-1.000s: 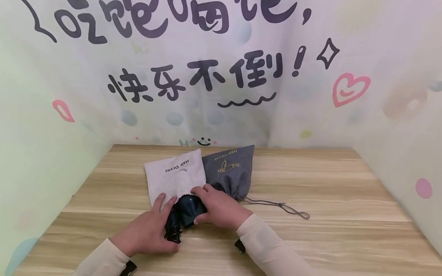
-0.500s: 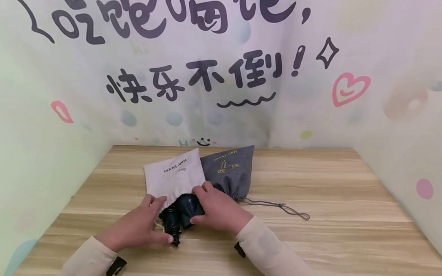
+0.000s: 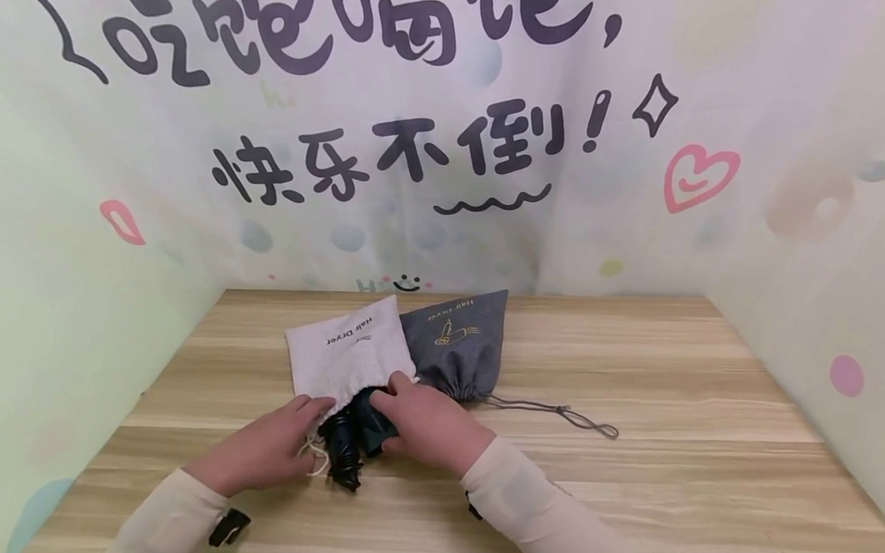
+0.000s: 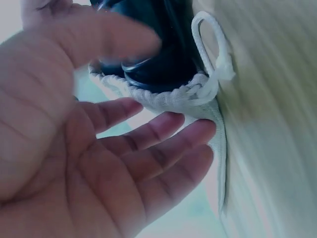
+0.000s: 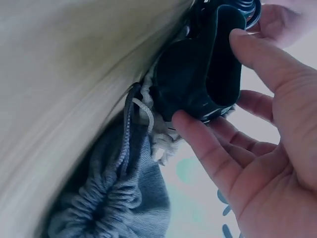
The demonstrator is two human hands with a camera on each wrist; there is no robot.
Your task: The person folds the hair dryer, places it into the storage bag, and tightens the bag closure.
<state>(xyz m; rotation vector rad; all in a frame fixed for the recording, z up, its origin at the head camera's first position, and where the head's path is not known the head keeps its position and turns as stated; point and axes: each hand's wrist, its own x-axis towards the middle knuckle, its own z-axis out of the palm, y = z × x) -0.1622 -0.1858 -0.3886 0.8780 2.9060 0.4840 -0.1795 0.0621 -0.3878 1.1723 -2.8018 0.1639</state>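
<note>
A pale drawstring bag (image 3: 348, 359) printed "Hair Dryer" lies on the table with its mouth toward me. A dark hair dryer nozzle (image 5: 183, 74) and a black bundled cord (image 3: 343, 455) stick out of that mouth. My right hand (image 3: 435, 426) holds the nozzle, thumb at its slot's rim and fingers along the other side. My left hand (image 3: 256, 450) is at the left of the opening, its fingers loosely bent with the fingertips (image 4: 198, 131) right at the gathered hem. Beside them a white drawstring loop (image 4: 213, 44) hangs out. The rest of the dryer is hidden in the bag.
Touching the pale bag on its right is a grey drawstring bag (image 3: 461, 353), also printed "Hair Dryer" and gathered at its mouth. Its grey cord (image 3: 556, 409) trails rightward over the wooden table (image 3: 665, 472). A printed cloth wall (image 3: 602, 235) stands behind.
My left hand has drawn back leftward from the black cord, and the white drawstring now shows beside it. My right hand has shifted slightly down and left over the nozzle.
</note>
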